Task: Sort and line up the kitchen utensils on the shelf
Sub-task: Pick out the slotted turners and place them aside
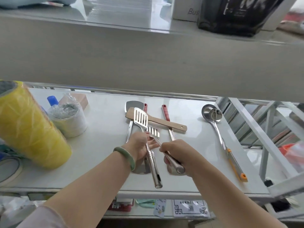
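Gripping slotted turner at neck, left hand fingers clamped; right hand fist closed round second slotted turner handle. Both above white shelf. Ladle bowl holds only reflections, lying right.

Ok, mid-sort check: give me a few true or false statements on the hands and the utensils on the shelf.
1. Each hand holds a slotted metal spatula: left hand the larger slotted spatula, right hand the smaller slotted spatula. True.
2. The ladle lies on top of the wooden spatula. False: it lies apart, to the right.
3. The ladle's handle ends in orange. True.
4. The wooden spatula stands upright. False: it lies flat, across other utensils.
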Motion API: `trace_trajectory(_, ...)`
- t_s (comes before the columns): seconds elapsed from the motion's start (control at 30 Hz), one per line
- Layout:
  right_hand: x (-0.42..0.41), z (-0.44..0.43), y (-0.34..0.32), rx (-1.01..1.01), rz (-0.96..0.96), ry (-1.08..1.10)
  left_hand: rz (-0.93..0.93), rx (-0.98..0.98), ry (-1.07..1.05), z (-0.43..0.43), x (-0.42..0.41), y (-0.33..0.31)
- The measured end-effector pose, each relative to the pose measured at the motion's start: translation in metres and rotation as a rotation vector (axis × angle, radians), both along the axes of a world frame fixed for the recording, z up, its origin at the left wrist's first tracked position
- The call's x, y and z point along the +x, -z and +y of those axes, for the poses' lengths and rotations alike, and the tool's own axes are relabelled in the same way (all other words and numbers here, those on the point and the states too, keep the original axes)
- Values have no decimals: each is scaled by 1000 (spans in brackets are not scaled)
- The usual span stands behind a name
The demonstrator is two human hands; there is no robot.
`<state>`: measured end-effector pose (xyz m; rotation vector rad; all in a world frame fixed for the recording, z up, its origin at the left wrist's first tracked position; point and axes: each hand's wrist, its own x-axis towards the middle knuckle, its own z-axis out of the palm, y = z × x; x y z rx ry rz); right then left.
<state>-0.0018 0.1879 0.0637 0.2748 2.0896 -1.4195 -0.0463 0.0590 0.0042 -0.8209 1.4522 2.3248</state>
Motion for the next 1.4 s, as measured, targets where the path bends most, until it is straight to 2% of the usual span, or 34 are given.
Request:
trace_trajectory(0.2,32,15,18,77,254,-15,76,14,-101,27,2,-1)
trace_trajectory(0.3,32,17,28,115,427,2,92,88,-150,38,10,-3)
trace_trajectory(0.5,19,20,41,278,583,-53,144,185,-28,48,14,-7)
trace_trajectory(0.6,18,24,43,306,593,-90,102,304,16,47,11,-7)
trace_trajectory(0.73,15,29,47,337,601,-145,154,219,-42,64,9,-3)
trace_trajectory(0.83,12,35,50,131,452,-104,178,177,-36,78,7,-4)
trace_trajectory(0.9,7,44,55,129,456,-81,207,134,69,84,6,-5)
trace_trajectory(1.03,-18,78,62,333,545,3,242,-130,349,80,1,-5)
trace_trajectory(1.13,-48,116,71,590,513,55,323,-471,324,59,-5,5)
trace_trajectory(1.23,-70,141,80,697,456,49,389,-940,224,20,-5,17)
trace_trajectory(1.3,-78,149,88,705,450,62,327,-1152,140,-12,-3,26)
trace_trajectory(1.4,-87,152,98,730,447,66,90,-1383,142,-52,3,38)
